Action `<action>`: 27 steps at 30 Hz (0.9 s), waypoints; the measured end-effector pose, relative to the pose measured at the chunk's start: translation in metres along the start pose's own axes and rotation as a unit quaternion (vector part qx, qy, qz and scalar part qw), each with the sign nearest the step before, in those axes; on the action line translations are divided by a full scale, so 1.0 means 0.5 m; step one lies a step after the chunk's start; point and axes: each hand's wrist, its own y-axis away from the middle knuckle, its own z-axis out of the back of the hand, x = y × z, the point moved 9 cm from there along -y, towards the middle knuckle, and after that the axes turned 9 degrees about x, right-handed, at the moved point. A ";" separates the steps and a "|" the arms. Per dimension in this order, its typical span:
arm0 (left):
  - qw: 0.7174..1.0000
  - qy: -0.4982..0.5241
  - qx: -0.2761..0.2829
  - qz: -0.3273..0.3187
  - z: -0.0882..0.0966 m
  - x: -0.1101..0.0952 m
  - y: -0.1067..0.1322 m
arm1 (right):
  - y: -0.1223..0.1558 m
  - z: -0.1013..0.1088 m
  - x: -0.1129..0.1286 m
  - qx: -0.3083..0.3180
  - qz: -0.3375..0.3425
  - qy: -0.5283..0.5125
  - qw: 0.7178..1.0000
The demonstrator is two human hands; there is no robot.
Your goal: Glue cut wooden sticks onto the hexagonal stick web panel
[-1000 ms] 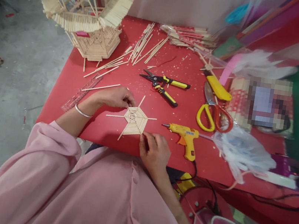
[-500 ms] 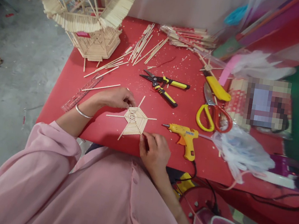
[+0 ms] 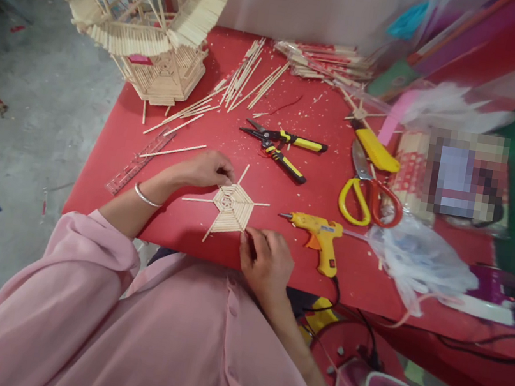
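A flat hexagonal lattice of wooden sticks (image 3: 233, 214) lies on the red table near its front edge, with bare spokes sticking out on several sides. My left hand (image 3: 210, 169), with a silver bangle at the wrist, pinches the lattice's upper left edge, fingers closed. At the lower right corner, my right hand (image 3: 269, 260) has thumb and finger closed on the end of a spoke. A yellow glue gun (image 3: 321, 235) lies right of the lattice, its nozzle pointing left. Black and yellow pliers (image 3: 283, 148) rest beyond it.
A stick-built pagoda model (image 3: 163, 43) stands at the back left. Loose sticks (image 3: 243, 78) and a clear ruler (image 3: 138, 165) lie near it. Scissors (image 3: 359, 189), a yellow-handled cutter (image 3: 376, 147) and plastic bags (image 3: 410, 258) occupy the right side. The glue gun's cord hangs over the front edge.
The view has shifted very slightly. Both hands keep their places on the lattice, and nothing has been taken up or let go.
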 end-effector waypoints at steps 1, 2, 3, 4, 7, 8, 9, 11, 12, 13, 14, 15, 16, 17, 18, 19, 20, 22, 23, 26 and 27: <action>1.000 0.003 -0.006 0.004 0.001 0.000 0.001 | 0.000 0.000 0.001 0.000 0.000 0.001 1.000; 1.000 0.008 -0.012 0.007 0.001 0.000 0.001 | -0.001 0.001 0.001 -0.001 0.001 0.002 1.000; 1.000 0.012 -0.016 0.009 0.001 -0.001 0.001 | -0.001 0.001 0.002 -0.002 0.003 0.001 1.000; 1.000 0.015 -0.019 0.009 0.001 -0.001 0.002 | -0.001 0.002 0.003 -0.003 0.003 0.001 1.000; 1.000 0.016 -0.021 0.002 -0.001 -0.003 0.000 | -0.001 0.002 0.002 -0.003 0.002 0.004 1.000; 1.000 0.015 -0.022 0.000 -0.001 -0.002 -0.001 | -0.001 0.001 0.002 -0.002 0.002 0.004 1.000; 1.000 0.015 -0.022 -0.002 -0.001 -0.001 -0.002 | -0.001 0.000 0.001 -0.001 0.001 0.003 1.000; 1.000 0.018 -0.023 -0.005 -0.001 0.001 -0.003 | -0.001 0.000 0.002 -0.002 0.002 0.000 1.000; 1.000 0.019 -0.024 -0.007 -0.001 0.001 -0.004 | -0.001 0.001 0.002 -0.004 0.004 0.000 1.000; 0.999 0.020 -0.025 -0.008 -0.001 0.002 -0.004 | -0.002 0.002 0.003 -0.007 0.005 0.002 1.000; 0.999 0.020 -0.026 -0.010 0.000 0.002 -0.004 | -0.002 0.004 0.004 -0.009 0.007 0.004 1.000; 0.999 0.019 -0.028 -0.012 0.000 0.001 -0.004 | -0.002 0.005 0.005 -0.012 0.009 0.006 1.000; 0.999 0.019 -0.028 -0.013 -0.001 0.001 -0.004 | -0.003 0.006 0.006 -0.014 0.011 0.008 1.000; 0.999 0.020 -0.029 -0.014 -0.002 0.001 -0.004 | -0.003 0.006 0.007 -0.015 0.012 0.010 1.000; 0.999 0.022 -0.029 -0.014 -0.002 0.001 -0.004 | -0.003 0.007 0.008 -0.016 0.013 0.011 1.000; 0.999 0.024 -0.029 -0.014 -0.002 0.002 -0.005 | -0.003 0.008 0.008 -0.018 0.015 0.012 1.000; 0.999 0.027 -0.029 -0.014 -0.002 0.003 -0.005 | -0.003 0.008 0.008 -0.018 0.016 0.013 1.000; 0.999 0.033 -0.026 -0.011 0.001 0.008 -0.004 | -0.003 0.008 0.009 -0.020 0.018 0.013 1.000; 0.999 0.036 -0.022 -0.010 0.003 0.011 -0.002 | -0.003 0.008 0.009 -0.021 0.019 0.014 1.000; 0.999 0.034 -0.003 -0.035 0.016 0.009 0.008 | -0.002 0.006 0.007 -0.019 0.015 0.013 1.000; 0.998 0.025 0.005 -0.054 0.020 0.004 0.012 | -0.002 0.006 0.006 -0.018 0.013 0.011 1.000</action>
